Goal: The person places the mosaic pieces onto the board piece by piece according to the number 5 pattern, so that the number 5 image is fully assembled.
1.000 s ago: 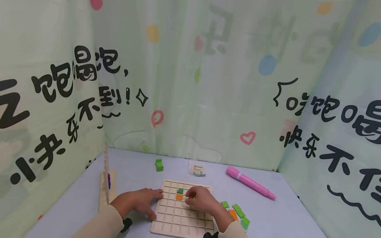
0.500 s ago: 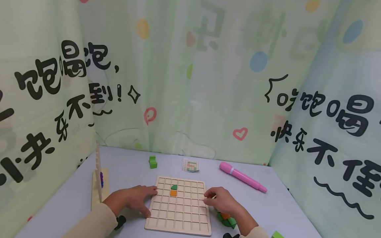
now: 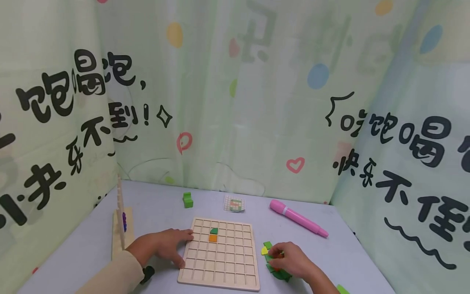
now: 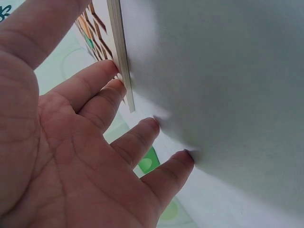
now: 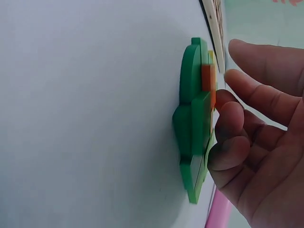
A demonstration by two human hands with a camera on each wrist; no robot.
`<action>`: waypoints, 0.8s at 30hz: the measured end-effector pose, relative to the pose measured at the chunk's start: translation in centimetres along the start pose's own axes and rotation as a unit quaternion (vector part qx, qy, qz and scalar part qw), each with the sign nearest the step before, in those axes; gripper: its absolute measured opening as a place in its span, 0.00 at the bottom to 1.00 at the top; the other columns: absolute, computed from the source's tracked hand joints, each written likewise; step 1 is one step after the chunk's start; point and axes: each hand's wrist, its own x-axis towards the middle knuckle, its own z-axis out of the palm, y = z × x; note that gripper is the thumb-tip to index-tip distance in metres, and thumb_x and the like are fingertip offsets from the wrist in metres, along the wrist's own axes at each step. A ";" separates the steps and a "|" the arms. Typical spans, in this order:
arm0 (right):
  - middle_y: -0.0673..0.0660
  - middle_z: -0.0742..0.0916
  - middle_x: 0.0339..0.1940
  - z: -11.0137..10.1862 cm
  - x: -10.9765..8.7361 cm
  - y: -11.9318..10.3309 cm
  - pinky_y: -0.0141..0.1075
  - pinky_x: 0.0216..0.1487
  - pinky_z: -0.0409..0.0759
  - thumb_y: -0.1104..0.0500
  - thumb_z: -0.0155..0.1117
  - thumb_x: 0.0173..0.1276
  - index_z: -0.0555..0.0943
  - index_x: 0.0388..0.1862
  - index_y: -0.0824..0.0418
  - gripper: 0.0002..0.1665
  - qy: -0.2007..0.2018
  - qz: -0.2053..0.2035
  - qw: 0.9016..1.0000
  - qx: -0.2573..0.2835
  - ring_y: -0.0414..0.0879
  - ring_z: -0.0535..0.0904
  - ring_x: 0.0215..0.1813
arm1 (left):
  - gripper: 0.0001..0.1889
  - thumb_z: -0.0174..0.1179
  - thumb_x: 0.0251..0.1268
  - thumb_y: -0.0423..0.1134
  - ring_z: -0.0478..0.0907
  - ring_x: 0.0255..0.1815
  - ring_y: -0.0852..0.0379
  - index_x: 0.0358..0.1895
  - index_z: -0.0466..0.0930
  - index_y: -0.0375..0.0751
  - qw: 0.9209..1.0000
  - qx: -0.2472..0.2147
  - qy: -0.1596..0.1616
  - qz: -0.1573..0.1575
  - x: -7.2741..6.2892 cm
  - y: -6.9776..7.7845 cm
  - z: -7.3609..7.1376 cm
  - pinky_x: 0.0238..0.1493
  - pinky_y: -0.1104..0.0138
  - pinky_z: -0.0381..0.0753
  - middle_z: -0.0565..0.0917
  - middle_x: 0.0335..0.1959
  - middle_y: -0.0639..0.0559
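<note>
A wooden grid board [image 3: 220,263] lies on the table, with an orange square tile [image 3: 213,238] and a green curved-edge tile [image 3: 214,231] in neighbouring cells near its top. Against the board's left edge rest the spread fingers of my left hand [image 3: 165,245]; the left wrist view shows fingertips at the edge and on the tabletop. To the right of the board, my right hand [image 3: 291,259] is over a heap of green tiles [image 5: 194,118]. Its lower fingers bend against the heap, while thumb and forefinger stand apart. An orange tile [image 5: 208,78] and a yellow tile [image 3: 264,250] show in the heap.
Behind the board are a stack of green blocks [image 3: 188,200] and a printed pattern card [image 3: 234,203]. A pink marker [image 3: 299,218] lies at the back right. An upright wooden panel [image 3: 120,216] stands left. Another green piece [image 3: 342,289] is near the bottom edge.
My right hand has left the board and moved right onto the tile heap. The head view has shifted slightly. My left hand stays at the board's left edge.
</note>
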 end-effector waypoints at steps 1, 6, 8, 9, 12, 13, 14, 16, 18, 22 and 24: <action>0.50 0.85 0.39 0.0 -0.2 0.1 0.42 0.46 0.80 0.57 0.77 0.65 0.87 0.45 0.58 0.11 0.002 0.002 1.000 -0.007 0.46 0.76 0.44 | 0.43 0.81 0.52 0.46 0.60 0.82 0.41 0.74 0.74 0.49 1.000 0.000 0.000 0.000 0.0 0.0 0.0 0.80 0.42 0.59 0.67 0.81 0.56; 0.49 0.86 0.42 0.0 -0.8 0.4 0.46 0.51 0.80 0.60 0.78 0.62 0.88 0.42 0.56 0.10 0.012 0.007 0.999 -0.033 0.47 0.75 0.44 | 0.43 0.81 0.51 0.47 0.60 0.82 0.40 0.73 0.74 0.49 1.000 0.004 0.005 0.001 0.0 -0.1 0.0 0.80 0.41 0.60 0.67 0.80 0.56; 0.49 0.86 0.43 0.0 -0.9 0.5 0.49 0.54 0.81 0.62 0.78 0.61 0.88 0.41 0.56 0.10 0.014 0.009 0.999 -0.038 0.47 0.76 0.45 | 0.43 0.82 0.51 0.46 0.60 0.82 0.39 0.73 0.74 0.49 1.000 0.005 0.007 0.003 0.0 -0.1 -0.1 0.80 0.41 0.60 0.67 0.81 0.55; 0.49 0.85 0.43 0.1 -1.0 0.5 0.51 0.55 0.81 0.63 0.78 0.61 0.88 0.41 0.56 0.10 0.014 0.010 0.999 -0.042 0.47 0.76 0.45 | 0.43 0.81 0.51 0.46 0.60 0.82 0.39 0.73 0.74 0.48 1.000 0.006 0.008 0.004 -0.1 -0.1 -0.1 0.80 0.41 0.60 0.67 0.81 0.55; 0.50 0.84 0.42 0.2 -1.0 0.4 0.53 0.57 0.82 0.64 0.78 0.60 0.89 0.42 0.57 0.11 0.014 0.007 0.998 -0.052 0.47 0.76 0.45 | 0.43 0.81 0.51 0.46 0.60 0.82 0.38 0.74 0.74 0.48 1.000 0.004 0.008 0.005 -0.1 -0.1 -0.1 0.80 0.41 0.59 0.67 0.81 0.55; 0.50 0.84 0.42 0.2 -1.0 0.5 0.54 0.57 0.82 0.64 0.78 0.61 0.89 0.42 0.57 0.10 0.013 0.007 0.998 -0.056 0.47 0.76 0.44 | 0.43 0.81 0.51 0.46 0.60 0.82 0.38 0.74 0.74 0.48 1.000 0.002 0.008 0.007 -0.1 -0.1 -0.1 0.80 0.41 0.59 0.67 0.81 0.55; 0.51 0.84 0.42 0.2 -1.0 0.5 0.53 0.57 0.82 0.64 0.78 0.61 0.89 0.41 0.57 0.10 0.012 0.006 0.998 -0.060 0.48 0.76 0.44 | 0.43 0.81 0.51 0.46 0.60 0.82 0.38 0.74 0.74 0.48 1.000 0.002 0.007 0.007 -0.1 -0.1 -0.1 0.80 0.41 0.59 0.67 0.81 0.55; 0.51 0.83 0.41 0.2 -1.0 0.5 0.53 0.56 0.82 0.64 0.78 0.61 0.89 0.41 0.57 0.10 0.013 0.005 0.998 -0.066 0.48 0.76 0.44 | 0.43 0.81 0.51 0.46 0.60 0.82 0.39 0.73 0.74 0.48 1.000 0.000 0.005 0.008 0.0 -0.1 0.0 0.80 0.41 0.59 0.67 0.81 0.55; 0.51 0.83 0.40 0.2 -1.1 0.6 0.50 0.54 0.82 0.64 0.78 0.61 0.87 0.40 0.58 0.10 0.013 0.008 0.998 -0.065 0.48 0.75 0.43 | 0.43 0.81 0.51 0.46 0.60 0.82 0.39 0.73 0.74 0.48 1.000 -0.002 0.003 0.008 0.1 -0.1 0.0 0.80 0.41 0.59 0.66 0.81 0.55; 0.50 0.83 0.37 0.2 -1.2 0.7 0.41 0.45 0.81 0.65 0.78 0.60 0.83 0.39 0.57 0.12 0.016 0.001 0.999 -0.051 0.46 0.75 0.41 | 0.43 0.82 0.51 0.45 0.60 0.82 0.40 0.73 0.74 0.48 1.000 -0.004 0.004 0.010 0.2 -0.1 0.1 0.80 0.41 0.60 0.67 0.81 0.55; 0.49 0.82 0.34 0.1 -1.3 0.8 0.36 0.40 0.78 0.66 0.77 0.61 0.81 0.38 0.57 0.13 0.014 -0.014 0.999 -0.044 0.46 0.74 0.38 | 0.43 0.82 0.51 0.45 0.60 0.82 0.40 0.73 0.74 0.48 1.000 -0.003 0.004 0.010 0.3 -0.2 0.1 0.80 0.41 0.60 0.67 0.81 0.55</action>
